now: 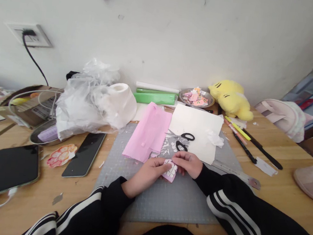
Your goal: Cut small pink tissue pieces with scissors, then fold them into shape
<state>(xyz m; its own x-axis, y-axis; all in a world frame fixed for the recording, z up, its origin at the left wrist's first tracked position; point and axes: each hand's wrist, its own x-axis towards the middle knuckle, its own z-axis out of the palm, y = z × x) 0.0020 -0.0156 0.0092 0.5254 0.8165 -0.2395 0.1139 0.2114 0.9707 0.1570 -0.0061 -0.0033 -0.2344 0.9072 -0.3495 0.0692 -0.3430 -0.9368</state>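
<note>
Between my two hands is a small piece of pink paper point(170, 174) with white rounded shapes on its face. My left hand point(148, 173) grips it from the left, with the thumb on top. At its upper right edge, the fingertips of my right hand point(189, 163) are pinched together on the same piece. Just beyond lie black-handled scissors point(187, 136), blades pointing left, among white paper cut-outs point(166, 145). A larger pink sheet point(146, 137) is to the left of the scissors, and white sheets point(198, 122) are behind them.
Beneath everything is a grey cutting mat point(174, 208). On the left are a dark phone point(84, 156), a flower-shaped paper piece point(61, 155) and a plastic bag point(76, 101). Pens point(237, 127), a metal ruler point(240, 176) and a yellow plush toy point(232, 99) are on the right.
</note>
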